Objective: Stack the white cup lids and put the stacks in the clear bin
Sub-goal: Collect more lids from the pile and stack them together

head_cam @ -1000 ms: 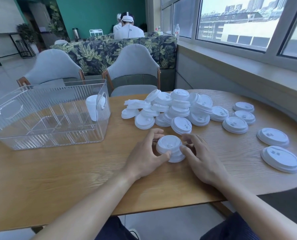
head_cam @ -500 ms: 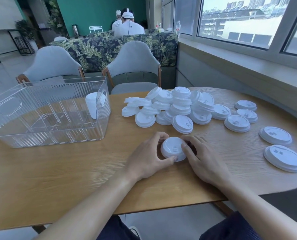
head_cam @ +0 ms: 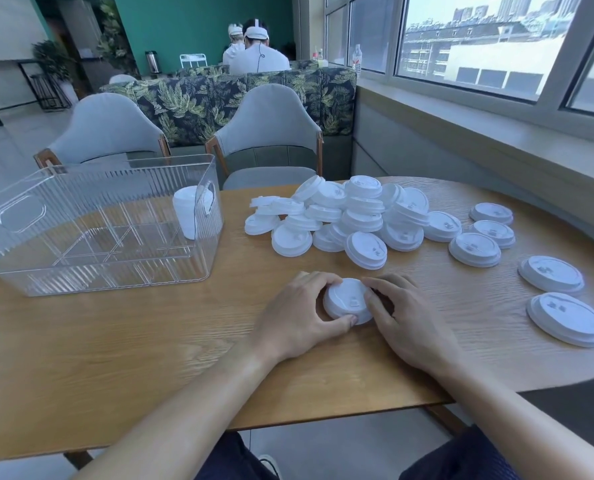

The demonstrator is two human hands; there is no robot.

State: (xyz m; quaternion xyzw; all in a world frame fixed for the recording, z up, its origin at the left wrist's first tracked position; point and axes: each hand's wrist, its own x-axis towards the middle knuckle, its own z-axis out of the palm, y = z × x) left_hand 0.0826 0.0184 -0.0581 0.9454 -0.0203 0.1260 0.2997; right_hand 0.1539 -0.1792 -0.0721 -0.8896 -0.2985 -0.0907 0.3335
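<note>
White plastic sits right in the middle of the action: a short stack of cup lids (head_cam: pixel 348 301) on the wooden surface (head_cam: pixel 115 341), clasped from both sides. The left hand (head_cam: pixel 297 318) curls round its left edge, thumb pressed against the near rim, fingers arched over the far side. The right hand (head_cam: pixel 404 317) closes in from the right, fingertips (head_cam: pixel 370 299) on the top lid and its rim. Both grips are wrapped on that same stack, which rests on the surface between them.

Just beyond the hands, a loose heap of lids (head_cam: pixel 344 216) lies jumbled, some tilted on edge, some flat. To its right, four single lids (head_cam: pixel 474 249) lie near one another, and further right two larger lids (head_cam: pixel 565 318) lie flat, well apart from the heap.

Over on the left stands the clear bin (head_cam: pixel 91 271), ribbed walls, dividers visible on its floor. A tall white stack of lids (head_cam: pixel 184 213) stands upright in its far right corner.

Behind the surface, two grey chairs (head_cam: pixel 268 133) and a leaf-patterned sofa back (head_cam: pixel 198 95).
</note>
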